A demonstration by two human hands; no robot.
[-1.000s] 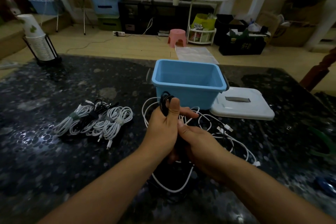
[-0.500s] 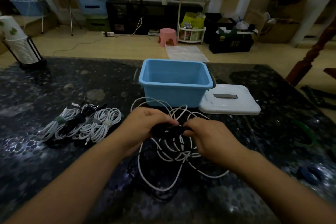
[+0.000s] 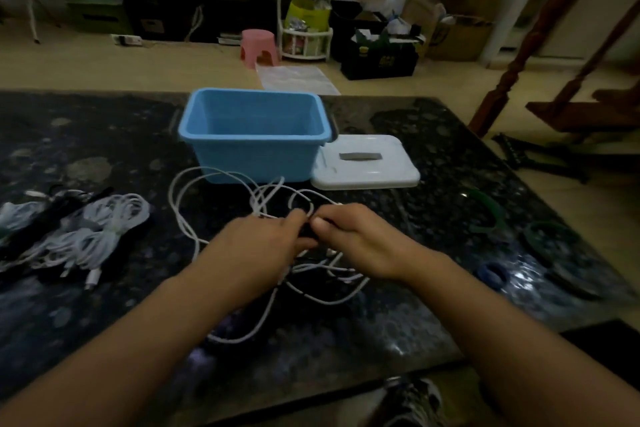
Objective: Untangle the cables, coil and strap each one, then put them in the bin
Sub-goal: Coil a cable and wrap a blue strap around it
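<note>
Blue bin (image 3: 254,135) upper centre on the dark table (image 3: 433,315), white lid (image 3: 367,163) touching its right. Strapped coils (image 3: 86,236) at left. Left hand (image 3: 263,246) and right hand (image 3: 360,239), frame centre, both pinch a black cable (image 3: 306,239) over the loose white cables (image 3: 221,204).

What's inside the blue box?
Nothing that shows: the blue box looks empty, with bare walls and bare floor. Its near wall hides the front strip of the floor, so something small and flat there could not be seen.
</note>
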